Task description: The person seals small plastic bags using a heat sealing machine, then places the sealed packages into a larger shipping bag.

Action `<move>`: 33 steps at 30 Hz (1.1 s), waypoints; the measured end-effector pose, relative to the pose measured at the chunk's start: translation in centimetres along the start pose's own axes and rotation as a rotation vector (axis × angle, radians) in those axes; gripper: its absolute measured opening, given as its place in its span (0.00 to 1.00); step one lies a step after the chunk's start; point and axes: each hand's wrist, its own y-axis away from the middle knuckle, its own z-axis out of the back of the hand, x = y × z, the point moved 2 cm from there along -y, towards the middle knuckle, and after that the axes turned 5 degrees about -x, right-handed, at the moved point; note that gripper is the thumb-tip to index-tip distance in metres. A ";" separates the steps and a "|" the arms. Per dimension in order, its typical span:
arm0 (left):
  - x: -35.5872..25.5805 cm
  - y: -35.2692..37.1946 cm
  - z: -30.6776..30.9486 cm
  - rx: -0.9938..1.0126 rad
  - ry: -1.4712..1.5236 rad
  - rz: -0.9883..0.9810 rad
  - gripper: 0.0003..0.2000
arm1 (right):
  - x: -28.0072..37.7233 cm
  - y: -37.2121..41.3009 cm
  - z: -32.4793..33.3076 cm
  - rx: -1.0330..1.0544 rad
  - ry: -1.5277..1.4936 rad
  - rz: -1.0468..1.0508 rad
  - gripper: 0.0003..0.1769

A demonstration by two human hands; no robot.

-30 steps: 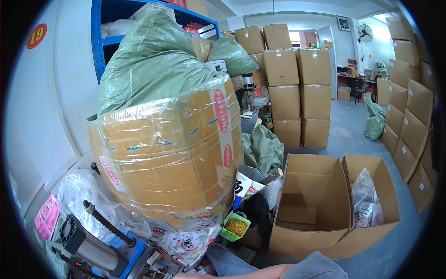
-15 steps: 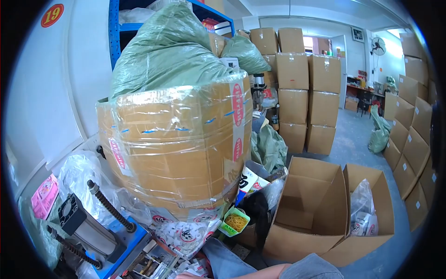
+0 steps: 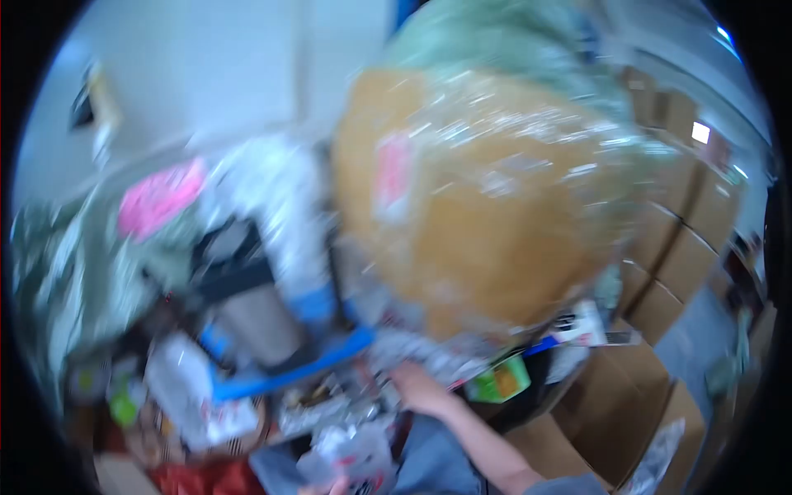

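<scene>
The head view is badly smeared by motion. My right hand (image 3: 411, 386) reaches in at the lower middle, beside the printed plastic bags (image 3: 429, 356) and to the right of the machine with a blue plate (image 3: 289, 375). Its fingers are blurred, and I cannot make out what they touch. At the bottom edge, part of my left hand (image 3: 326, 487) shows below a clear printed bag (image 3: 355, 454) over my lap; its fingers are too blurred to read. Small packets and metal parts (image 3: 326, 400) lie between the machine and my right hand.
A large wrapped cardboard container (image 3: 495, 214) stands ahead, with a green sack (image 3: 503, 41) on top. A green tray with yellow contents (image 3: 502, 379) is right of my right hand. Open cartons (image 3: 610, 404) stand at right, stacked boxes (image 3: 676, 239) behind. A pink packet (image 3: 161, 198) lies left.
The view has swung left and down, so everything appears shifted right and tilted. More of my right arm shows, and my left hand and the clear bag over my lap have come into view.
</scene>
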 end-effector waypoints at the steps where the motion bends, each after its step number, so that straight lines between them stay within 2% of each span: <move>1: 1.8 -0.5 0.0 0.022 -0.015 -0.057 0.10 | -0.4 0.0 0.0 -0.044 -0.038 0.037 0.11; 2: 3.5 -0.5 -0.5 0.072 -0.019 0.132 0.13 | 0.0 -0.1 0.4 -0.004 -0.111 -0.082 0.11; 3: 4.4 -0.7 -1.0 0.073 0.053 0.222 0.13 | 0.5 0.3 0.5 -0.104 -0.239 -0.115 0.11; 6: 4.0 -0.9 -2.2 0.061 0.292 0.367 0.13 | 0.9 0.4 0.9 -0.140 -0.303 -0.256 0.14; 9: 2.6 -3.6 -2.0 0.038 0.430 0.305 0.11 | 1.7 0.0 1.6 -0.232 -0.303 -0.234 0.15; 11: 0.7 -6.5 -1.4 -0.006 0.480 0.259 0.12 | 1.3 0.3 1.5 -0.301 -0.335 -0.304 0.16; 12: -0.5 -7.7 -1.1 0.013 0.553 0.334 0.13 | 1.1 0.3 1.2 -0.305 -0.369 -0.324 0.17; 15: -1.5 -10.6 -1.0 0.024 0.667 0.388 0.11 | 1.4 0.4 1.4 -0.334 -0.413 -0.381 0.18; 17: -1.1 -10.6 -1.2 0.010 0.640 0.360 0.11 | 1.7 1.2 1.9 -0.350 -0.415 -0.370 0.18; 19: -0.3 -10.8 -1.4 0.004 0.627 0.341 0.11 | 2.0 3.4 2.5 -0.480 -0.833 -0.427 0.21; 20: -0.5 -10.8 -1.1 -0.006 0.625 0.346 0.11 | 3.0 4.5 3.7 -0.453 -0.872 -0.358 0.21; 22: -1.0 -10.8 -0.1 0.091 0.508 0.344 0.12 | 4.2 6.1 6.3 -0.008 -0.718 -0.039 0.18; 23: -0.7 -11.0 0.7 0.120 0.396 0.318 0.13 | 5.3 5.8 7.0 0.294 -0.753 0.058 0.16; 24: -1.0 -10.9 2.1 0.097 0.239 0.255 0.14 | 5.5 6.6 6.3 0.722 -0.771 -0.047 0.16; 25: -1.5 -10.9 3.6 0.076 0.084 0.189 0.14 | 5.3 7.6 4.1 0.862 -0.805 -0.013 0.17; 26: -1.3 -11.1 4.7 -0.093 0.199 0.065 0.16 | 4.8 9.1 0.2 1.003 -0.839 0.020 0.19; 27: -0.9 -11.9 6.3 -0.314 0.033 -0.094 0.17 | 5.2 10.1 -4.5 1.090 -0.659 0.013 0.22; 28: -1.3 -12.4 8.7 -0.410 -0.182 0.177 0.19 | 4.8 11.6 -10.4 1.171 -0.478 0.005 0.26; 30: 2.4 -15.5 13.3 -0.547 -0.755 -0.359 0.32 | 2.6 11.6 -21.9 0.988 -0.301 0.011 0.26; 32: 0.9 -18.0 14.8 -0.634 -1.106 -0.450 0.46 | 0.6 10.1 -28.5 0.739 -0.204 -0.016 0.27; 33: 2.5 -19.7 16.4 -0.626 -1.202 -0.530 0.51 | 0.1 9.8 -30.3 0.663 -0.173 -0.040 0.27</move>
